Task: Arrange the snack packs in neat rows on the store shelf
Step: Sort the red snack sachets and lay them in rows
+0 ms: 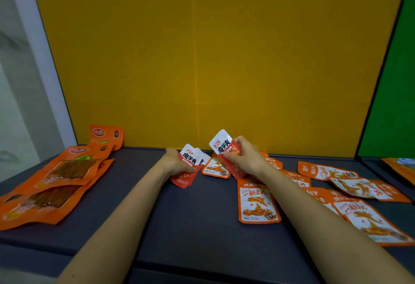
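Head view: both hands (177, 162) clutching packs (187, 167)

A dark grey matte shelf (197, 216) runs flat from left to right beneath a yellow back panel. At its left lie large overlapping orange packs with clear windows (56, 185). Right of centre and at the right, small orange-and-white snack packs (258, 203) lie scattered, several overlapping, at mixed angles.
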